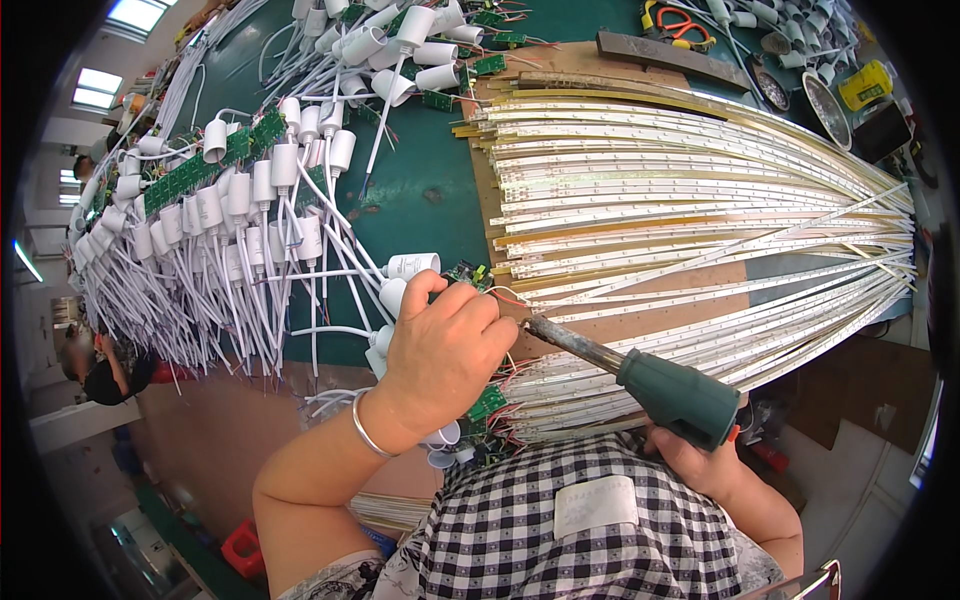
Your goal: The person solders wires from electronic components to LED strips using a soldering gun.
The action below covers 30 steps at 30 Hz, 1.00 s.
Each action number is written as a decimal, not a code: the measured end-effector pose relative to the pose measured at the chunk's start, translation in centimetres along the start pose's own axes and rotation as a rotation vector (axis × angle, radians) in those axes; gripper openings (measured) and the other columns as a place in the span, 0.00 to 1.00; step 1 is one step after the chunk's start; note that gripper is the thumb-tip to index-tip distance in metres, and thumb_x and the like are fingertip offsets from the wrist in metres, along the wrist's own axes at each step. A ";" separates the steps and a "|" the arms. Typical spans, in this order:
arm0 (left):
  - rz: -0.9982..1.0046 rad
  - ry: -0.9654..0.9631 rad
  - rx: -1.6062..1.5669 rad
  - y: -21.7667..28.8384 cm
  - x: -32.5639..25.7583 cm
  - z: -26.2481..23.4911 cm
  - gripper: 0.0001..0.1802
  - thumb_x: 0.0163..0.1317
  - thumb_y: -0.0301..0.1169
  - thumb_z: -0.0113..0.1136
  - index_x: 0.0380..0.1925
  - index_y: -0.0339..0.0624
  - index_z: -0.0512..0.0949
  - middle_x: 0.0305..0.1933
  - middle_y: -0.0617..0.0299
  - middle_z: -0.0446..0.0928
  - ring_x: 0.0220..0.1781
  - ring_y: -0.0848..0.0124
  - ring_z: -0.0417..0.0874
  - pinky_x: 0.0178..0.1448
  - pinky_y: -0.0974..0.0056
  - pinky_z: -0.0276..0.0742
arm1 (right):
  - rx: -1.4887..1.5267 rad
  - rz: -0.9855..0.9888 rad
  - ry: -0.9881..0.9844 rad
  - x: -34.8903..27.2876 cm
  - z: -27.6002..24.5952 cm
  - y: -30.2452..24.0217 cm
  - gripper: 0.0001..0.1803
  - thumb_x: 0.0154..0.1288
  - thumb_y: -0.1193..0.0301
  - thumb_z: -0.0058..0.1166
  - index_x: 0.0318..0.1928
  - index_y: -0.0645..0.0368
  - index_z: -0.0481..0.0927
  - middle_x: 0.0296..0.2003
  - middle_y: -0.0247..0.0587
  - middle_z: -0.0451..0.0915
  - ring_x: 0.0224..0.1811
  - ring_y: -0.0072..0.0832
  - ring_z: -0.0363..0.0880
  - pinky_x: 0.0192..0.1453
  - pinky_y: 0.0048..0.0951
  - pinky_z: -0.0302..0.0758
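Note:
My left hand (448, 350), with a silver bangle at the wrist, is closed in a pinch over the near ends of the strips; what sits between its fingertips is hidden. Just past its knuckles lies a small circuit board (468, 277) with thin red and white wires, beside white lamp sockets (412, 265). A soldering iron (675, 398) with a dark green handle slants in from the right, gripped by my right hand (690, 458). Its metal tip is right at my left fingertips. Under the barrel are long white LED strips (620, 205) laid side by side on a brown board (700, 300).
White sockets with cables and green boards (205, 165) are heaped at the left of the green table (425, 190). A dark metal bar (670, 60), red-handled pliers (682, 25), a round dish (826, 110) and a yellow container (866, 85) stand at the far right. Another person (105, 370) is at the left.

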<state>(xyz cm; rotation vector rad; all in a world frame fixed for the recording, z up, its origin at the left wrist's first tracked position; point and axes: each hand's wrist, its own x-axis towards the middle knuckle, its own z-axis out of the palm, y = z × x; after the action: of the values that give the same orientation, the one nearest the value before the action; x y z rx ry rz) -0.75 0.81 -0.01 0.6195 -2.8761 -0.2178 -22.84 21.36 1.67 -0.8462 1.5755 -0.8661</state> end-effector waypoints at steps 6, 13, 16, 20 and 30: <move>-0.001 -0.003 0.000 0.0 0.0 0.0 0.06 0.44 0.26 0.64 0.26 0.48 0.81 0.27 0.70 0.72 0.37 0.71 0.75 0.52 0.58 0.61 | -0.028 0.039 -0.018 0.1 0.0 -0.5 0.18 0.55 0.72 0.58 0.48 0.62 0.80 0.46 0.49 0.80 0.50 0.46 0.74 0.57 0.42 0.69; -0.003 -0.007 0.001 0.0 0.1 0.0 0.06 0.44 0.26 0.64 0.25 0.48 0.81 0.27 0.70 0.72 0.37 0.71 0.75 0.52 0.57 0.61 | -0.008 -0.011 0.002 0.0 -0.1 0.2 0.18 0.55 0.72 0.58 0.48 0.63 0.80 0.47 0.48 0.80 0.51 0.45 0.74 0.58 0.42 0.68; -0.003 -0.011 -0.002 0.0 0.0 0.0 0.06 0.44 0.26 0.64 0.25 0.48 0.81 0.27 0.70 0.72 0.37 0.71 0.75 0.52 0.57 0.61 | -0.042 -0.038 0.008 -0.3 -0.6 1.1 0.18 0.54 0.73 0.58 0.47 0.63 0.80 0.44 0.46 0.80 0.48 0.43 0.76 0.56 0.42 0.70; 0.001 -0.022 0.012 0.0 0.1 -0.1 0.06 0.44 0.27 0.64 0.25 0.48 0.81 0.27 0.70 0.73 0.37 0.71 0.75 0.52 0.57 0.61 | -0.043 -0.179 -0.018 -0.6 -1.3 1.8 0.26 0.60 0.76 0.49 0.60 0.67 0.68 0.46 0.46 0.78 0.31 0.27 0.80 0.37 0.26 0.78; -0.007 -0.022 0.026 0.0 0.0 -0.1 0.07 0.44 0.26 0.65 0.26 0.49 0.82 0.27 0.70 0.72 0.37 0.70 0.75 0.52 0.56 0.61 | -0.067 -0.235 -0.034 -1.3 -1.9 2.9 0.26 0.60 0.77 0.49 0.61 0.66 0.68 0.51 0.49 0.77 0.34 0.29 0.82 0.38 0.28 0.80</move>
<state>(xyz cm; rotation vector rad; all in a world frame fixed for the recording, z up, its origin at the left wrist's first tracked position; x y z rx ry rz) -0.75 0.82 0.06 0.6355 -2.9024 -0.1892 -24.74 24.05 0.02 -1.1044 1.5018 -0.9639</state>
